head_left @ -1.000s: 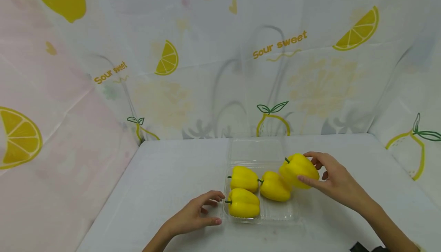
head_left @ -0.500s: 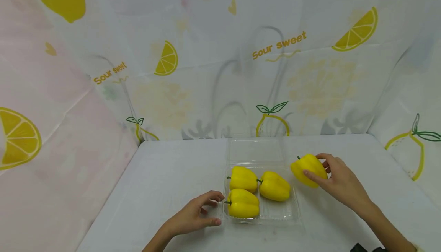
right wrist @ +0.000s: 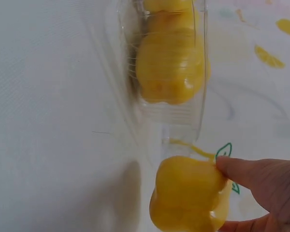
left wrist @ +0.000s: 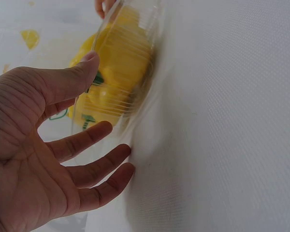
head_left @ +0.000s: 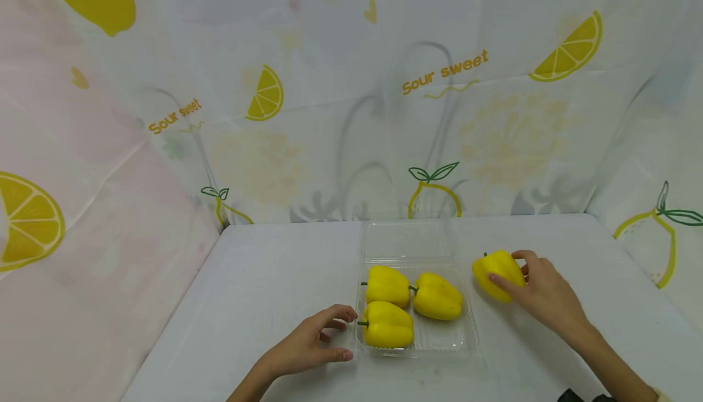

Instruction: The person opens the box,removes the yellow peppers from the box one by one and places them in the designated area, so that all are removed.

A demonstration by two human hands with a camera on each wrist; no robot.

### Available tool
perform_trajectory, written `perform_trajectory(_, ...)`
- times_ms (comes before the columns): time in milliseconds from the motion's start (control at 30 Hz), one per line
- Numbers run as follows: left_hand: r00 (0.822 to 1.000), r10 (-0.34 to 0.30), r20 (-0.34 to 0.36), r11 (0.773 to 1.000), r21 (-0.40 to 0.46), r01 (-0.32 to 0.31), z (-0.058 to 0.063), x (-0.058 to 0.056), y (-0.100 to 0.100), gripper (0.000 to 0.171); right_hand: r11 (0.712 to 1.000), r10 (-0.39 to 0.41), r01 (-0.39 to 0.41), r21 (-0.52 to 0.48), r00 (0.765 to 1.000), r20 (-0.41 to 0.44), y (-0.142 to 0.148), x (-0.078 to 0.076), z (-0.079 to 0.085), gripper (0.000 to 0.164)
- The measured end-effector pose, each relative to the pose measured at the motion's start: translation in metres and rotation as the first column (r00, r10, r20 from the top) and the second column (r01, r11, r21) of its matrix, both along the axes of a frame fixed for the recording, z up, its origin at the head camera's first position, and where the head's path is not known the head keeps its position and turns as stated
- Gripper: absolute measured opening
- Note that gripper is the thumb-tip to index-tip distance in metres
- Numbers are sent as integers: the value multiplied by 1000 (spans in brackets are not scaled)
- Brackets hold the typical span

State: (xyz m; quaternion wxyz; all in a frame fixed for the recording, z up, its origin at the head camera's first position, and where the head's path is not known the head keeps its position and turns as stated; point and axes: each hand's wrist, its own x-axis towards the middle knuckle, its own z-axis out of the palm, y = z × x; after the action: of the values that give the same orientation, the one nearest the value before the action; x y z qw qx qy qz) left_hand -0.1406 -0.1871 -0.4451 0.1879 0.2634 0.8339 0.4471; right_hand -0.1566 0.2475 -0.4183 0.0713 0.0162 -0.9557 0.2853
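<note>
My right hand [head_left: 544, 292] holds a yellow bell pepper [head_left: 498, 275] between thumb and fingers, right of the clear plastic clamshell box [head_left: 447, 342]. In the right wrist view the held bell pepper [right wrist: 186, 193] hangs a little above the white table, its shadow apart from it. Three more bell peppers lie in the box: one at back left [head_left: 387, 286], one at front left [head_left: 389, 325], one at right [head_left: 437, 296]. My left hand [head_left: 310, 344] is at the box's left wall, fingers loosely spread; whether the thumb [left wrist: 70, 82] touches the rim I cannot tell.
The box's clear lid [head_left: 406, 240] lies folded open toward the back. A white cloth [head_left: 285, 268] covers the table. Lemon-printed curtains [head_left: 329, 146] stand behind and at the sides. A dark object [head_left: 571, 396] shows at the bottom right edge.
My right hand has carried the bell pepper from above the box's right side to the right, then lowered it toward the table. The left hand has stayed in place.
</note>
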Motion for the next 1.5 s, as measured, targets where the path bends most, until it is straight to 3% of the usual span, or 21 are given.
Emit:
perform_trajectory(367, 1000, -4, -11, 1000, -6, 4, 0, 1, 0, 55, 999, -46, 45, 16, 997, 67, -6, -2, -9, 84)
perform_trajectory(833, 999, -9, -37, 1000, -16, 9, -5, -1, -2, 56, 997, -76, 76, 16, 996, 36, -13, 2, -16, 87)
perform_trajectory(1200, 1000, 1, -23, 1000, -17, -1, -2, 0, 0, 56, 996, -68, 70, 46, 997, -42, -18, 5, -7, 82)
perform_trajectory(1500, 1000, -4, -18, 1000, -6, 4, 0, 0, 1, 56, 999, -28, 29, 16, 998, -54, -31, 10, 5, 76)
